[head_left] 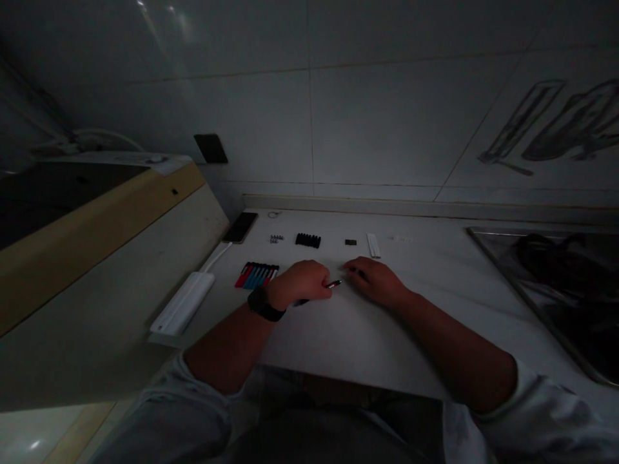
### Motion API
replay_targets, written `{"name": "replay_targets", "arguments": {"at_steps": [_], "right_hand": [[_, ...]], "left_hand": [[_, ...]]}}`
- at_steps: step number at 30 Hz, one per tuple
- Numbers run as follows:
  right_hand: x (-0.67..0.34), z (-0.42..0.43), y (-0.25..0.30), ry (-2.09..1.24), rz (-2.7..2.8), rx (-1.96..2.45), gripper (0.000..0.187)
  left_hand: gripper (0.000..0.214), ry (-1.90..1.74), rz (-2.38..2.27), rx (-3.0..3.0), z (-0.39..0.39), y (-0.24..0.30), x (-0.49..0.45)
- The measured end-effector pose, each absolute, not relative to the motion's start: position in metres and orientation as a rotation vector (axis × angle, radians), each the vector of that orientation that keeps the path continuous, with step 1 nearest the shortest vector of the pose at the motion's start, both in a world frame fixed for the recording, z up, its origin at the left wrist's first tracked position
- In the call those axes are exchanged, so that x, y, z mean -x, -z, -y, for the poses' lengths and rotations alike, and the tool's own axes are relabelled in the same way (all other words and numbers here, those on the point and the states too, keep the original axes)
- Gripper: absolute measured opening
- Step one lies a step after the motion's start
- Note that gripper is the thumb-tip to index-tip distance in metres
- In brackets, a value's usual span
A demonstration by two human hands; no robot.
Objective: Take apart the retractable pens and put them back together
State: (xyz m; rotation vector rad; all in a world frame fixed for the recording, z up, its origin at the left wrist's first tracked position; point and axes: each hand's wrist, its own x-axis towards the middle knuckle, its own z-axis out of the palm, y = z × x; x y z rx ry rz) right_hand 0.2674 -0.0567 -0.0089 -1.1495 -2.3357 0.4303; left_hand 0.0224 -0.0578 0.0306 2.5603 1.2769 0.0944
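Note:
My left hand (302, 282), with a dark watch on its wrist, is closed around a thin pen-like part (333, 284) whose metal tip points right. My right hand (377, 281) rests on the white counter (338, 335) just right of that tip, fingers curled; what its fingertips pinch is too dark to make out. A row of red, blue and black pen barrels (256, 275) lies just left of my left hand.
Farther back lie a black clump of small parts (308, 240), tiny metal pieces (276, 238), a small black piece (351, 242) and a white strip (373, 245). A phone (240, 227) and white power bank (182, 303) sit left. A sink (561, 283) lies right.

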Motion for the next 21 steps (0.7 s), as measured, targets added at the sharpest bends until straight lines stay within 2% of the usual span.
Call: {"name": "replay_targets", "arguments": {"at_steps": [5, 12, 21], "right_hand": [[-0.261, 0.058, 0.007, -0.564, 2.263, 1.148, 0.028], [-0.274, 0.047, 0.007, -0.679, 1.971, 1.293, 0.026], [-0.280, 0.042, 0.008, -0.813, 1.874, 1.339, 0.029]], "left_hand": [[0.009, -0.351, -1.216, -2.714, 0.055, -0.029, -0.032], [0.028, -0.665, -1.158, -2.753, 0.039, -0.023, -0.023], [0.016, -0.672, -1.248, -2.742, 0.030, -0.025, -0.012]]}}
